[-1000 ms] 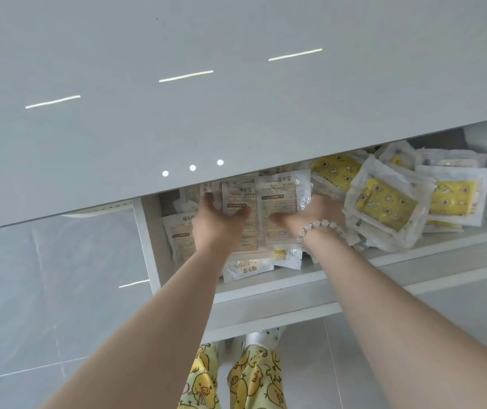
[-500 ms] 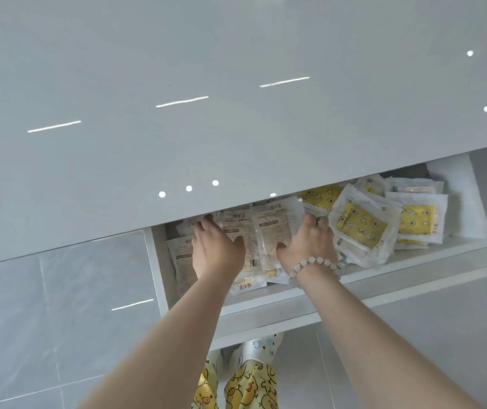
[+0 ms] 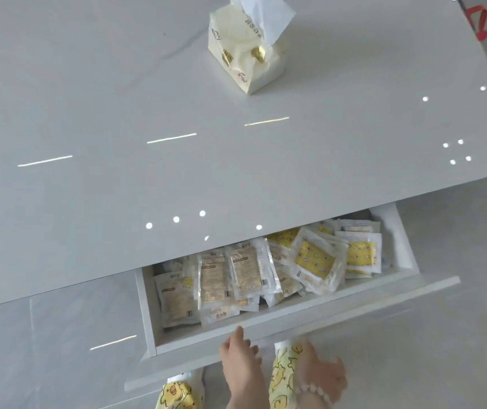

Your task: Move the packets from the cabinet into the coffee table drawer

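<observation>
Both hands are out of the drawer (image 3: 354, 299) now; half a second ago they were flat on the packet pile inside. View has also pulled back, so far more of the table top (image 3: 177, 84) shows.

Left hand (image 3: 240, 358): lower centre of frame, fingers relaxed, holding nothing. One fingertip reaches the top edge of the drawer front; can't tell if it presses or only touches.

Right hand (image 3: 322, 376): lower right of centre, below the drawer front, motion-blurred. Fingers look spread and loose, nothing in them. Bead bracelet (image 3: 310, 389) on the wrist.

Drawer is pulled out from under the table top, centre to right of the frame. Packets fill it in a loose overlapping heap:
- white packets (image 3: 245, 273) with beige print, left and middle part, mostly lying flat, some tilted on their neighbours
- yellow packets (image 3: 314, 258) in clear wrappers, right part, stacked up against the right wall

No packet is in either hand; all the ones visible are inside the drawer.

Elsewhere: tissue pack (image 3: 245, 54) stands on the table top at upper centre, a sheet sticking out of its top. Red object (image 3: 478, 22) at the upper right corner, too cut off to identify. Grey floor tiles (image 3: 44, 349) at lower left. Yellow duck-print clothing (image 3: 283, 376) shows between and below the hands.
</observation>
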A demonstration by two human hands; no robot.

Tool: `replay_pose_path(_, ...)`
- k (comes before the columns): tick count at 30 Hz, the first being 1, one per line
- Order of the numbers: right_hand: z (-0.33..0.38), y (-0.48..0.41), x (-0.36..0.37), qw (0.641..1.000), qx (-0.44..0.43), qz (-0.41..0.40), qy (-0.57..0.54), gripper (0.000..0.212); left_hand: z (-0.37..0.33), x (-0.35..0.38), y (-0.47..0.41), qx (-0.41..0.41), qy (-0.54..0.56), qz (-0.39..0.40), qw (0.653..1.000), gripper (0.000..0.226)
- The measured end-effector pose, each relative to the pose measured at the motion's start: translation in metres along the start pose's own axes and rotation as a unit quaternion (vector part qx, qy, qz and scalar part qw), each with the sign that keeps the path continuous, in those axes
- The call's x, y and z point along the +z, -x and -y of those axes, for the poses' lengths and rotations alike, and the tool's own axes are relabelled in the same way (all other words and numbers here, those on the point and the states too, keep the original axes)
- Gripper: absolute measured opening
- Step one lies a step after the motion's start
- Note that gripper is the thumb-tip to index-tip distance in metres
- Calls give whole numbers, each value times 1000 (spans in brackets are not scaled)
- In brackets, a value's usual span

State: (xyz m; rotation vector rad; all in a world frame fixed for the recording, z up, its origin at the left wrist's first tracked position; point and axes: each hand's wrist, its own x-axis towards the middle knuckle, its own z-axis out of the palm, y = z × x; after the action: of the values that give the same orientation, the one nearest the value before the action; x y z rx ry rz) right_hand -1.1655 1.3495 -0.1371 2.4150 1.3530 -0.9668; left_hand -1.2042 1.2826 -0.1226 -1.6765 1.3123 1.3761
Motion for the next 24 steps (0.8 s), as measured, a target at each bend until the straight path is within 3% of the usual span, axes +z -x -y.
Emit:
replay_pose_path(2,6,-11,3,982,121,35,-139,83,12,4,-7,-75,58,-38,995,38)
replay_pose_path(4,20,-22,5,962,165,72,-207,99,17,13,-10,-100,95,-63,988,40)
replay_pose_path(10,58,-46,-13,933,156,294,-136,48,21,56,6,-118,204,-70,969,46)
replay_pose_path(13,73,-51,-22,922,186,321,-116,38,17,79,18,-108,225,-111,962,38)
replay_pose_path(16,79,-58,-27,908,198,343,-136,24,13,93,22,-124,268,-133,946,45)
replay_pose_path(21,85,-55,-27,919,175,333,-115,18,1,91,39,-168,331,-97,923,51)
replay_pose_path(24,95,-48,-22,925,167,326,-104,19,-7,88,40,-159,299,-80,937,47)
